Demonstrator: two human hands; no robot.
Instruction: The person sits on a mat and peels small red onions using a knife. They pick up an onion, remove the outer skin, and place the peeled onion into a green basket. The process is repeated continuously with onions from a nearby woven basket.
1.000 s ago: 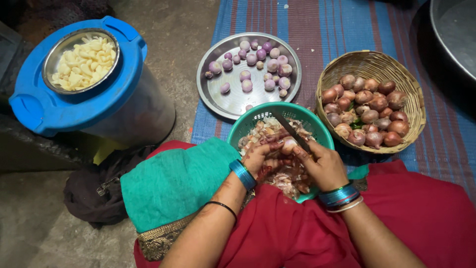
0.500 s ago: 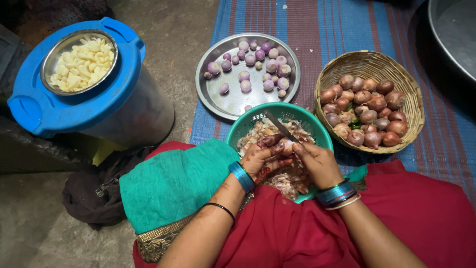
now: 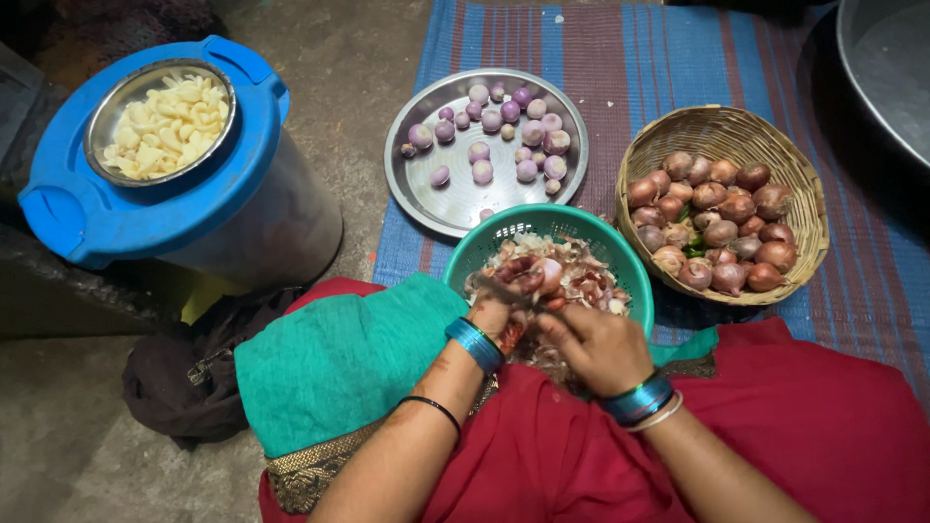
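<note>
- Peeling goes on over a green perforated basket [image 3: 620, 254] that sits at the person's lap, its inside heaped with papery pink and brown onion skins [image 3: 581, 281].
- The left hand [image 3: 499, 312] is curled closed around a small onion [image 3: 544, 274], partly stripped, pale pink, held just above the heap of skins.
- The right hand [image 3: 593, 341] is closed too, its fingers folded in toward the onion; a thin dark blade [image 3: 499, 290] lies across between the two hands, but which hand grips its handle I cannot tell.
- Blue bangles ring both wrists, and a thin black band sits further up the left forearm.
- Beyond the green basket, a round steel plate [image 3: 426, 199] lies on a blue striped mat [image 3: 601, 39] and carries peeled purple onions [image 3: 504, 131] scattered in its far half.
- Right of the plate, a woven cane basket [image 3: 804, 184] holds unpeeled brown onions [image 3: 722, 223], nearly touching the green basket's rim.
- Off to the left, well apart, a blue-lidded drum [image 3: 174, 208] carries a steel bowl [image 3: 102, 121] of peeled garlic cloves [image 3: 165, 121].
- A teal cloth [image 3: 339, 358] lies over the person's red-clad left knee.
- The edge of a large metal vessel [image 3: 886, 68] shows at the top right corner.
</note>
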